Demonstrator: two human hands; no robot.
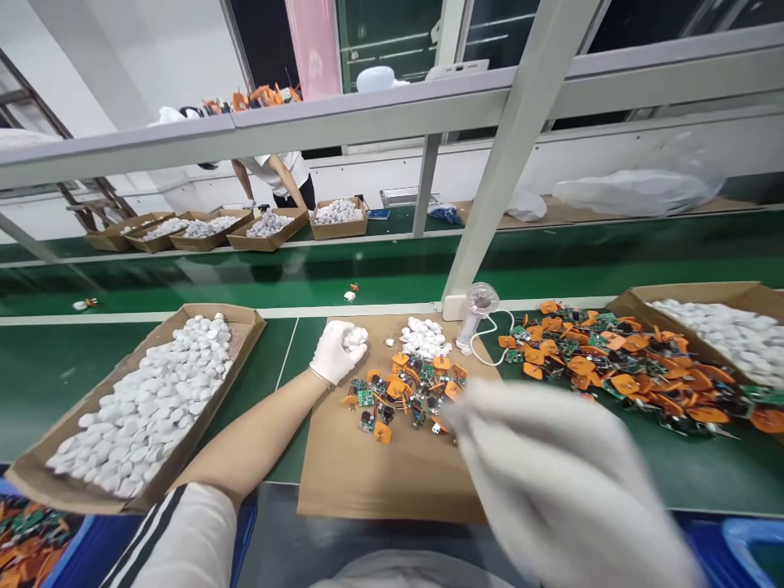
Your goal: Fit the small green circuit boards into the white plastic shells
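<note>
My left hand [334,355], in a white glove, rests at the top left of a brown cardboard sheet [392,482]. Its fingers curl around a few small white rounded pieces [355,336]. A second heap of white pieces [424,336] lies to its right. Close below spreads a pile of small green circuit boards with orange plastic parts [404,388]. My right hand [557,482], also gloved, is large and blurred near the camera, over the right side of the cardboard. Its fingertips are smeared, so whether they hold anything is unclear.
A carton of white pieces [153,392] stands left; another carton [728,327] stands right behind a big heap of orange-and-green assemblies [612,359]. A clear handheld fan [481,306] with a cord stands by the metal post [496,163]. Across the green conveyor [294,282], a person [282,175] works.
</note>
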